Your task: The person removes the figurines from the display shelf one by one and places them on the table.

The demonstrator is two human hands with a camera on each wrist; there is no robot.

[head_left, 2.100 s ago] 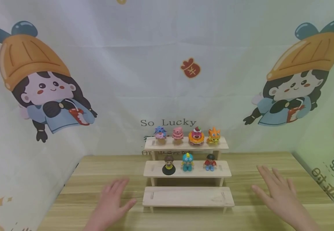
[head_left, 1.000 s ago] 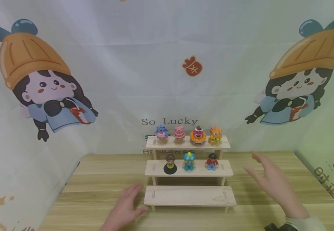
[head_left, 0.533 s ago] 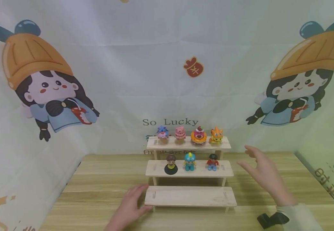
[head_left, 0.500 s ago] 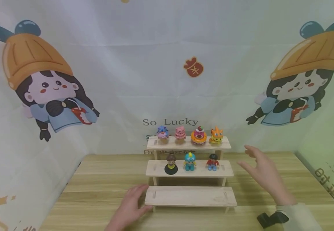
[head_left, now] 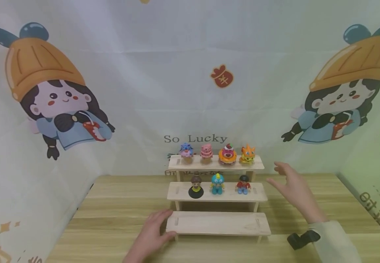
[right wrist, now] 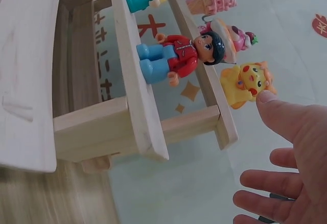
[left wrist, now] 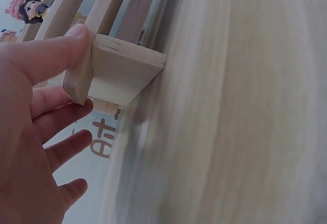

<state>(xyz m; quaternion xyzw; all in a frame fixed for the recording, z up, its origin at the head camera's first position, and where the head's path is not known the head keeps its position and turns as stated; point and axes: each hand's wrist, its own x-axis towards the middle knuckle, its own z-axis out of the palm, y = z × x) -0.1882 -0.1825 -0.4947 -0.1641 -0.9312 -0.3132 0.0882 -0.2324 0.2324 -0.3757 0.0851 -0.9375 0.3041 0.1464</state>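
A three-step wooden display stand (head_left: 217, 222) stands on the table, its bottom step bare. My left hand (head_left: 151, 233) holds the left end of that step; in the left wrist view the thumb (left wrist: 76, 36) and fingers (left wrist: 71, 117) lie on either side of the board's end. My right hand (head_left: 296, 195) hovers right of the stand, fingers extended, holding nothing. Nearest to it is an orange-and-yellow toy figure (right wrist: 240, 83) on the top step. A red-jacketed figure (right wrist: 176, 60) stands on the middle step.
On the middle step are also a teal figure (head_left: 217, 184) and a brown-haired one on a black base (head_left: 196, 191). The top step also bears blue (head_left: 187, 151), pink (head_left: 206, 152) and doughnut-ringed (head_left: 227, 156) figures. A printed cloth (head_left: 137, 84) hangs behind the wood-grain table (head_left: 111, 204).
My left hand has moved right onto the end of the bottom step. The right hand has moved left and farther forward, closer to the top step. The figures stay where they were.
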